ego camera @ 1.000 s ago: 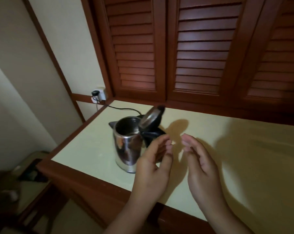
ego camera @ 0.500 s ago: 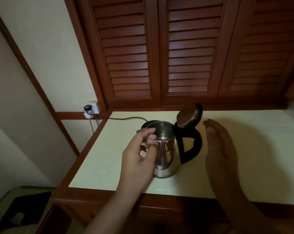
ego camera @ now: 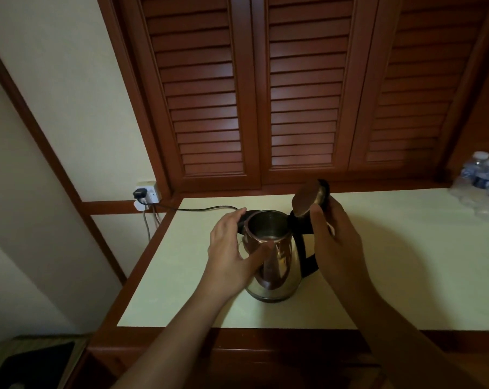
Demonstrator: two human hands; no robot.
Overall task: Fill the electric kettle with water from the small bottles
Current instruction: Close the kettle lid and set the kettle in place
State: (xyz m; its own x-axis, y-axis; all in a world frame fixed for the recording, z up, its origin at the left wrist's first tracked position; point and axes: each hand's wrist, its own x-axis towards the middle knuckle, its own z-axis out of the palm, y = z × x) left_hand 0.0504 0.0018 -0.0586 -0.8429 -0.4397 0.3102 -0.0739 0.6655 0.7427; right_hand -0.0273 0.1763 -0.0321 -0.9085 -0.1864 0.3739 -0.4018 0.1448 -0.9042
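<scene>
The electric kettle [ego camera: 274, 259] stands upright on the cream countertop [ego camera: 392, 276], left of its middle and about midway between front and back edges. Its lid [ego camera: 310, 197] is tipped back on the handle side, so the mouth faces up, open. A little water may lie at the bottom, but the view is too dim to be sure.

The left hand [ego camera: 232, 248] cups the kettle's left flank. Its fingers are straight and slightly apart, reaching past the rim, and its thumb lies flat on the near wall. The right hand [ego camera: 336, 240] is at the black handle [ego camera: 305, 248], thumb up beside the lid hinge. Shadow hides whether its fingers close round the handle.

The small bottles [ego camera: 487, 178] stand at the countertop's back right corner, well apart from the kettle, upright with caps up. They lie to the right of both hands, so the right hand is nearer and looks like the one to reach for them.

Counted, there is one kettle and one lid. At least three white bottle caps show, with more cut off by the frame edge.

A power cord [ego camera: 204, 209] runs from the wall socket [ego camera: 146, 193] toward the kettle's far side. Behind the countertop are louvred wooden doors [ego camera: 293, 94].
</scene>
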